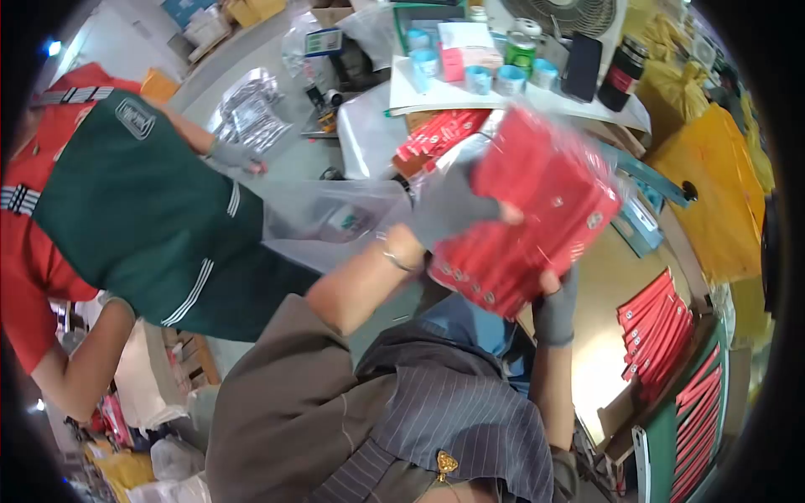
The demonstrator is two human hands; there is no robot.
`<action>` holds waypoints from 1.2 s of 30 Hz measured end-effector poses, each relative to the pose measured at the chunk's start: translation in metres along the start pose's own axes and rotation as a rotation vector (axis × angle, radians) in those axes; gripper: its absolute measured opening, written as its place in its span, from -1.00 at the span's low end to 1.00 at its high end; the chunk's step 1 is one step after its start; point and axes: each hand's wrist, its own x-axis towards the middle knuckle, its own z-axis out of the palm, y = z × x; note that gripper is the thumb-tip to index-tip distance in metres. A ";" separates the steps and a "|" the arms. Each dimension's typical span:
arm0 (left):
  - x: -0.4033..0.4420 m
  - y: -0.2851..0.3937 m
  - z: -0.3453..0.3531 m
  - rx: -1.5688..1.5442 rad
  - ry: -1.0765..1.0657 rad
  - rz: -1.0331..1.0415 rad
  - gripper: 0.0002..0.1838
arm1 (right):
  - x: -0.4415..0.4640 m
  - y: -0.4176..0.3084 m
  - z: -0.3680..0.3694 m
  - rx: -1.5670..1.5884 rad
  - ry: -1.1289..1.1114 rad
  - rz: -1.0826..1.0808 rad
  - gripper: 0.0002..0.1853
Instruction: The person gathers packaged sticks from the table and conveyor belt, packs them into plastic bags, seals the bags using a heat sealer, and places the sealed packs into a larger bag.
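Observation:
A clear plastic bag of flat red packets [545, 193] is held up in front of me, slightly blurred by motion. Round emblems show along the packets' edges. My left hand [459, 205], in a grey fingerless glove, grips the bag's left side with the thumb across its front. At the lower right corner, my right hand [553, 310], gloved the same way, closes on the bag with the thumb in front. Behind the bag, more red packets [444, 134] lie near the white shelf.
A co-worker in a green apron [151, 210] stands at left, beside an open clear plastic bag [335, 218]. Fanned red packets [654, 335] lie at right. The white shelf [411, 96] carries tape rolls [510, 81], a phone [580, 69] and a black bottle [623, 75].

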 end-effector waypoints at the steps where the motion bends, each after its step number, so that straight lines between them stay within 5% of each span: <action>1: -0.014 0.029 -0.028 -0.259 0.035 -0.092 -0.39 | 0.014 -0.002 0.023 0.156 -0.123 -0.029 -0.31; 3: -0.044 0.058 -0.079 -0.181 0.312 0.021 -0.58 | 0.056 0.006 0.069 0.350 -0.106 0.127 -0.23; 7: -0.089 0.061 -0.144 0.427 0.579 0.350 -0.51 | 0.112 0.094 0.131 -0.716 -0.255 0.196 -0.15; 9: -0.105 0.018 -0.166 0.581 0.688 0.360 -0.46 | 0.118 0.123 0.162 -1.296 -0.154 -0.083 -0.38; 11: -0.115 -0.032 -0.179 0.607 0.687 0.284 -0.41 | 0.147 0.163 0.148 -1.282 -0.165 0.002 -0.49; 13: -0.125 -0.066 -0.189 1.064 0.431 0.149 -0.35 | 0.172 0.169 0.141 -1.268 -0.170 0.099 -0.56; 14: -0.127 -0.101 -0.190 1.049 0.421 0.141 -0.35 | 0.183 0.154 0.141 -1.198 -0.027 0.025 -0.60; 16: -0.146 -0.162 -0.180 1.031 0.077 -0.198 -0.35 | 0.181 0.129 0.139 -1.139 0.099 -0.022 -0.61; 19: -0.148 -0.167 -0.170 0.807 0.280 -0.259 -0.31 | 0.182 0.105 0.139 -1.214 -0.119 -0.049 -0.62; 20: -0.147 -0.159 -0.169 0.949 0.436 -0.084 -0.32 | 0.167 0.110 0.139 -1.171 -0.203 0.061 -0.59; 22: -0.144 -0.138 -0.173 0.765 0.557 -0.094 -0.33 | 0.150 0.133 0.139 -1.138 -0.344 0.233 -0.48; 24: -0.143 -0.118 -0.178 0.658 0.710 -0.036 -0.39 | 0.137 0.161 0.149 -1.416 -0.467 0.265 -0.41; 28: -0.153 -0.116 -0.185 0.427 0.743 -0.059 -0.35 | 0.115 0.175 0.162 -1.451 -0.593 0.492 -0.39; 31: -0.159 -0.109 -0.180 0.443 0.688 -0.138 -0.35 | 0.109 0.175 0.156 -1.530 -0.592 0.445 -0.45; 34: -0.166 -0.111 -0.175 0.590 0.670 -0.102 -0.43 | 0.100 0.126 0.172 -1.538 -0.691 0.477 -0.53; 36: -0.174 -0.121 -0.178 0.758 0.589 -0.086 -0.48 | 0.082 0.158 0.159 -1.497 -0.717 0.486 -0.54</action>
